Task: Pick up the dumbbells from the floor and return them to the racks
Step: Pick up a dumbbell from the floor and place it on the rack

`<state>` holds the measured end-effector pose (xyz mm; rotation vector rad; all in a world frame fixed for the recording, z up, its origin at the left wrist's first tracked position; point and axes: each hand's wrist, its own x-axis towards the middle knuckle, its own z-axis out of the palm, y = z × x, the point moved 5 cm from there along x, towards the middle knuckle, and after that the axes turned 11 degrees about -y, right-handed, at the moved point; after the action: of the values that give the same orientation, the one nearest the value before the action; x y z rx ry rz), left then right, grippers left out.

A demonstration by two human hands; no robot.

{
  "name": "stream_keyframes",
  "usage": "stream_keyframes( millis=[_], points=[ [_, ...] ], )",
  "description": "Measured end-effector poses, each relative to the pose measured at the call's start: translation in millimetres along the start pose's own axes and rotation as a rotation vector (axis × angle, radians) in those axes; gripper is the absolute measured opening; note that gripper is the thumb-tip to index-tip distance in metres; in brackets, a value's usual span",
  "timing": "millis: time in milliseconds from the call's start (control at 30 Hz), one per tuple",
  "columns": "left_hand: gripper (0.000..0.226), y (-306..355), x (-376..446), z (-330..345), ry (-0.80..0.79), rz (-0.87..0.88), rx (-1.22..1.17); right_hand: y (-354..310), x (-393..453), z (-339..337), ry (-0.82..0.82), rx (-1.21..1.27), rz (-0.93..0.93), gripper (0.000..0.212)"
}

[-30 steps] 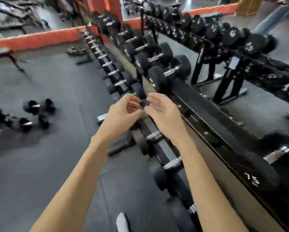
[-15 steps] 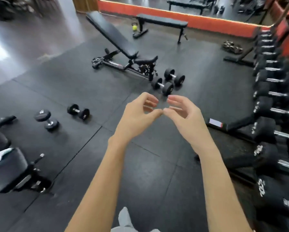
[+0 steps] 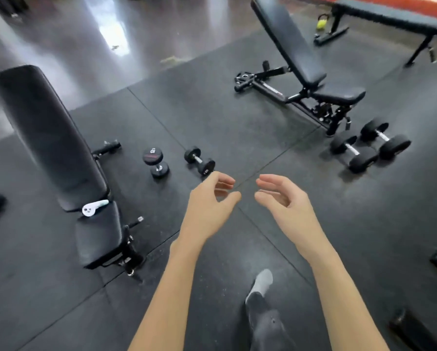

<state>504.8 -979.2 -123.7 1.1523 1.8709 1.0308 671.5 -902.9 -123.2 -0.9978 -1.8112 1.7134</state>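
Head view looks down on a dark rubber gym floor point(image 3: 212, 117). Both bare arms reach forward at the middle of the frame. The left hand point(image 3: 209, 201) and the right hand point(image 3: 283, 198) are held close together without touching, fingers loosely curled and parted, each empty.

Four dumbbells lie on the floor. Just ahead of the left hand, a small dumbbell point(image 3: 199, 160) lies on its side, with a white number on its near end that is too blurred to read surely. Beside it, to the left, an upright dumbbell point(image 3: 156, 162) stands on one end; its top face carries a white "10", seen upside down, above a reddish mark that cannot be read. Well to the right, a pair of larger dumbbells point(image 3: 370, 145) lies side by side, at the foot of an adjustable bench point(image 3: 295, 49).

Another inclined bench point(image 3: 47, 138) stands at the left, with a small white object point(image 3: 93, 207) resting where its back pad meets its seat. A flat bench point(image 3: 389, 15) stands at the far right, a yellow-green kettlebell point(image 3: 321, 22) near its foot. A grey sock point(image 3: 261, 281) shows at the bottom.
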Motion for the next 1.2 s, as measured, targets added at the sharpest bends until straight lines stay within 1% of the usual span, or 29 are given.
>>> stream_keyframes(
  millis=[100,200,333,467,600,733,933,1033,1200],
  points=[
    [0.016,-18,63,-32,0.068,-0.068,-0.004,-6,88,2,-0.044,0.032,-0.01,0.028],
    [0.016,-27,120,-66,0.177,-0.129,-0.036,-23,176,12,-0.148,0.045,-0.026,0.027],
    [0.015,-36,173,-101,0.276,-0.214,-0.065,-42,266,33,-0.297,0.018,-0.009,0.031],
    [0.014,-58,225,-141,0.351,-0.291,-0.143,-56,353,56,-0.385,0.002,0.009,0.029],
    [0.014,-92,279,-190,0.428,-0.359,-0.245,-56,435,92,-0.46,-0.002,0.026,0.028],
    [0.014,-134,346,-245,0.421,-0.401,-0.283,-59,522,141,-0.537,-0.041,0.033,0.03],
    [0.014,-194,452,-330,0.316,-0.488,-0.303,-60,655,221,-0.61,-0.105,0.101,0.03],
    [0.016,-216,500,-373,0.314,-0.527,-0.324,-61,718,257,-0.631,-0.143,0.126,0.03],
    [0.013,-241,586,-441,0.346,-0.529,-0.369,-73,828,306,-0.654,-0.172,0.093,0.03]
  ],
)
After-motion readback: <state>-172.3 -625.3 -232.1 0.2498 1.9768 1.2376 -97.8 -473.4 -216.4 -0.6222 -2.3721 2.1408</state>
